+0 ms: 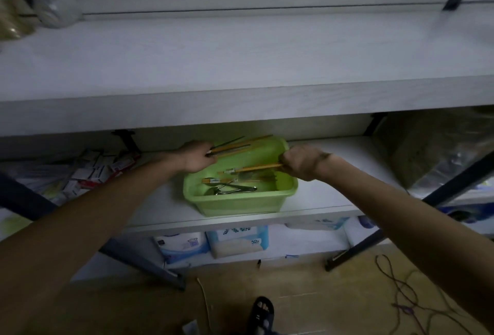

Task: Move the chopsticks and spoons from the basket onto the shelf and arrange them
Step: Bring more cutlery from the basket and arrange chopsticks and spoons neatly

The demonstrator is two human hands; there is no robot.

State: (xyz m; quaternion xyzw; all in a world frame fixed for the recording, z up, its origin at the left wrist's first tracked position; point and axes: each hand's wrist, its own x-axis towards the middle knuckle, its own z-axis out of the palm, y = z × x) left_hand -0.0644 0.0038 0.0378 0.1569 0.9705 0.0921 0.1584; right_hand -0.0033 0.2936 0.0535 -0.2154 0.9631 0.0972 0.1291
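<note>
Sandalled foot (263, 313) sat lowest in frame on the floor, loose cable (401, 289) just to its right — trip hazard if the person stepped sideways with both hands full.

Left hand (196, 156) gripped a bundle of chopsticks (235, 146) by one end, tips fanned out over the far rim of the green basket (240, 203). Right hand (300, 163) was curled round a second pair of chopsticks (256, 168) over the basket's right side. Spoons (230, 189) and more chopsticks lay in the basket bottom, on the lower shelf (334, 195). Upper shelf (240, 61) was right overhead.

Risks, as I judged them:
- fanned bundle held at one end — a stick could slip out on the lift
- long tips could catch the upper shelf's front edge coming out
- basket sat near the lower shelf's front edge, neither hand steadying it — a snag could drag it off
</note>
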